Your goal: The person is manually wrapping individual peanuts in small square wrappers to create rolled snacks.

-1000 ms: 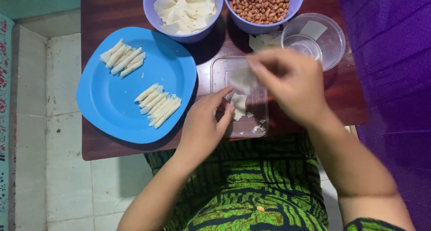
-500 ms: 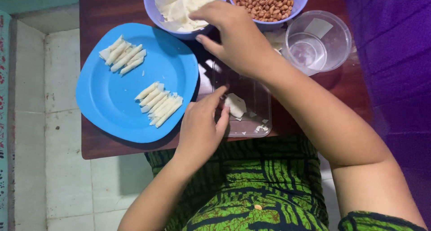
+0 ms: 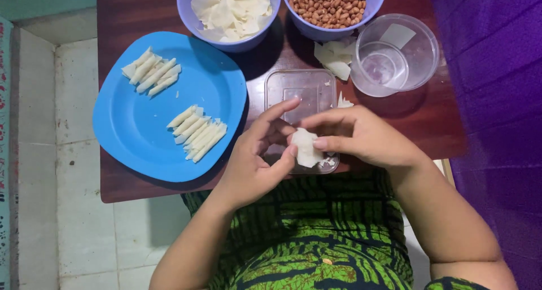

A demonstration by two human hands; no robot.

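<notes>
Wrapper (image 3: pixel 306 148): white, pinched between fingers of left hand (image 3: pixel 257 157) and right hand (image 3: pixel 361 135), over clear tray (image 3: pixel 302 92) on table (image 3: pixel 141 8) | filling hidden | bowls cut off at top edge.

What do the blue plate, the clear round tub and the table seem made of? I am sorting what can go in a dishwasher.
Blue plate: likely plastic, uniform matte colour with a soft sheen. Clear round tub: thin see-through plastic, probably. Table: dark reddish wood or a wood-look veneer, glossy.

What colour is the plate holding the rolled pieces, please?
Bright blue plate, seen clearly in the head view.
</notes>
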